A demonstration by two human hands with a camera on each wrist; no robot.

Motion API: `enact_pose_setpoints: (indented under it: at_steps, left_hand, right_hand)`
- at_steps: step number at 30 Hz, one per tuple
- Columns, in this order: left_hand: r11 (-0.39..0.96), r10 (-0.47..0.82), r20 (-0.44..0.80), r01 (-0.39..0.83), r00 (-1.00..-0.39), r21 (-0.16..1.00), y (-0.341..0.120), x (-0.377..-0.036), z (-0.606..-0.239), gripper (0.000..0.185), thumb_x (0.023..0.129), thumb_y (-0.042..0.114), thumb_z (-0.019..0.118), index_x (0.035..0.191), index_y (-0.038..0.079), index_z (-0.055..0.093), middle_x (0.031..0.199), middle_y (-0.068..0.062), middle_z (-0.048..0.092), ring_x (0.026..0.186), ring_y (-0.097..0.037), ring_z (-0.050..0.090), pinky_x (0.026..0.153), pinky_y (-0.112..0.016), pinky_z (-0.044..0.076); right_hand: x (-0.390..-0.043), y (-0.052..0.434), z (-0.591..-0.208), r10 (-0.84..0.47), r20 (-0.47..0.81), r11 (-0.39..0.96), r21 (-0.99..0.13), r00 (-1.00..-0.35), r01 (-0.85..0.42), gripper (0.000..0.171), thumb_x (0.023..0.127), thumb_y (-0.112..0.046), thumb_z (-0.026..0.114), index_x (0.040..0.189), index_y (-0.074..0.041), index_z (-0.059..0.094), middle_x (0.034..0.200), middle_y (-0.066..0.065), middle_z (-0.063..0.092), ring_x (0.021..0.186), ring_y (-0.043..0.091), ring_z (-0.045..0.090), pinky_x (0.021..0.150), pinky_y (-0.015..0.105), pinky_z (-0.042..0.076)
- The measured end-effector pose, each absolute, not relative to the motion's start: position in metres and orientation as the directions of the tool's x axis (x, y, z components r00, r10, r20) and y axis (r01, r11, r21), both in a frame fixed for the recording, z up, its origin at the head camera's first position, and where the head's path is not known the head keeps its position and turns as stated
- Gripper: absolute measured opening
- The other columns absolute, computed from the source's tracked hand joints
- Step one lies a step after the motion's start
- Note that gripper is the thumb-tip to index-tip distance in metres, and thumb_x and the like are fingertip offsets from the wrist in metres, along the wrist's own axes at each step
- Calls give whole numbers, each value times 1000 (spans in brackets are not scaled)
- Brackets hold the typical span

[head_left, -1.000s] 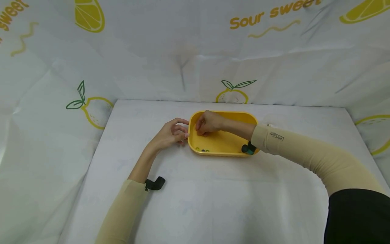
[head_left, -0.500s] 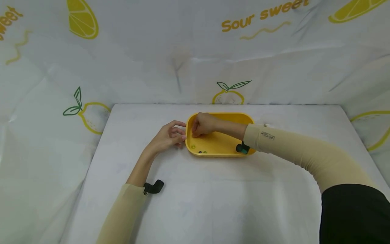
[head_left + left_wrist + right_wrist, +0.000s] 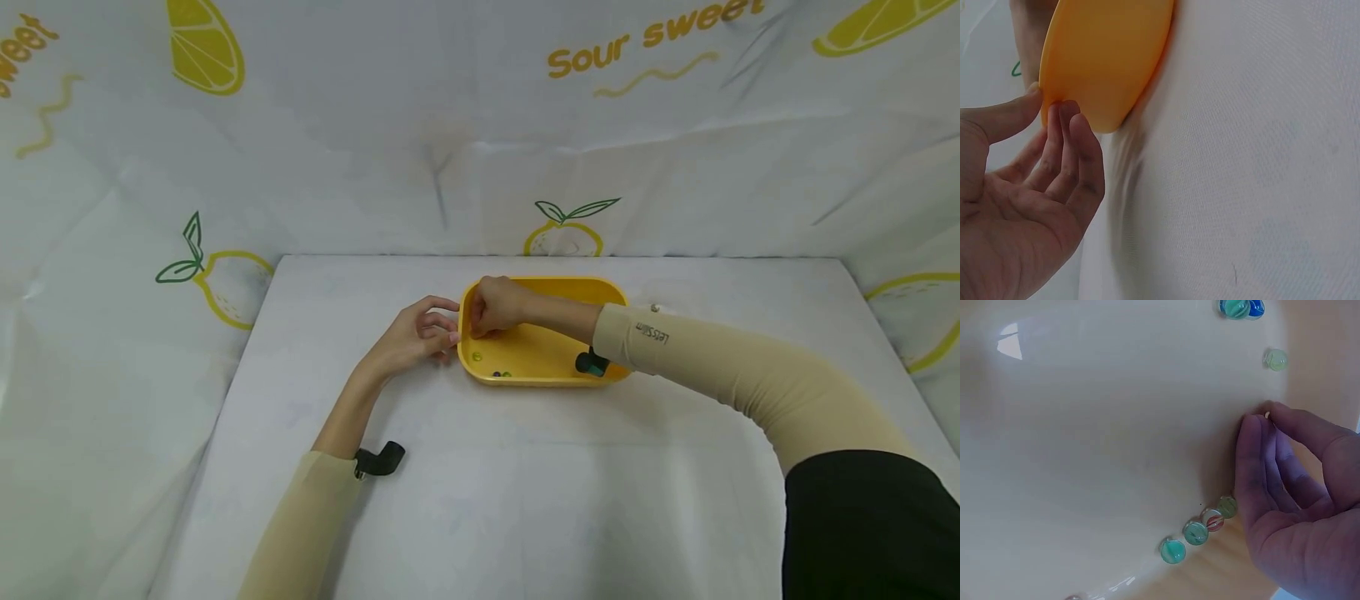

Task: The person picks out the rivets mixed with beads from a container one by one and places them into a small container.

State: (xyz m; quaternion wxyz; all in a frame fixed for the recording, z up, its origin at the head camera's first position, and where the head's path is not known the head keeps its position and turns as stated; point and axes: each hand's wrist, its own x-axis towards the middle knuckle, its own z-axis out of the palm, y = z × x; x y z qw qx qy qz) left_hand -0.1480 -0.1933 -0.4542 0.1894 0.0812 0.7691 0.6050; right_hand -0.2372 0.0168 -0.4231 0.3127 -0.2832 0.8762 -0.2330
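Observation:
A shallow yellow tray (image 3: 547,354) rests on the white table. My right hand (image 3: 498,305) reaches into its left end; in the right wrist view, thumb and forefinger meet near the tray wall in a pinch. A tiny pale glint shows between those tips, apparently a marble mostly hidden by them. Glass marbles lie round this hand: a pale green marble (image 3: 1275,359), a teal marble (image 3: 1235,307) against a blue marble (image 3: 1256,309), and several in a row, including a red-striped marble (image 3: 1213,519). Outside the tray, my left hand (image 3: 414,335) touches its left end with loosely bent fingers.
The white table (image 3: 450,483) extends in front of the tray. Behind stands a white cloth backdrop (image 3: 360,167) with lemon prints. A small clear object (image 3: 655,308) lies beyond the right sleeve. Black wrist cameras (image 3: 381,459) stick out from both forearms.
The right hand has shifted slightly left and down towards the tray's left wall, uncovering more of the green marble there. The left hand stays at the tray's end; the head view shifted a little.

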Motion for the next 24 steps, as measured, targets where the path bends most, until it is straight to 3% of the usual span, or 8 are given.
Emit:
enact_pose_setpoints:
  at_steps: [16, 24]
  left_hand:
    - [254, 349, -196, -109, -916, 961, -194, -151, -456, 51, 102, 9, 74, 149, 7, 54, 114, -14, 71, 91, -29, 72, 77, -34, 66]
    - [258, 349, -194, -105, -917, 960, -195, -149, -456, 50, 103, 9, 73, 149, 8, 54, 114, -14, 71, 89, -27, 71, 78, -36, 67]
  right_hand:
    - [-242, 17, -428, -646, -385, 738, -537, -659, -409, 21, 93, -20, 80, 76, -9, 73, 65, -5, 61, 60, 8, 54, 55, 17, 42]
    - [-243, 27, -431, -682, -366, 686, -620, -633, -380, 17, 94, -15, 77, 81, -4, 78, 68, -2, 68, 59, 6, 56, 57, 15, 45]
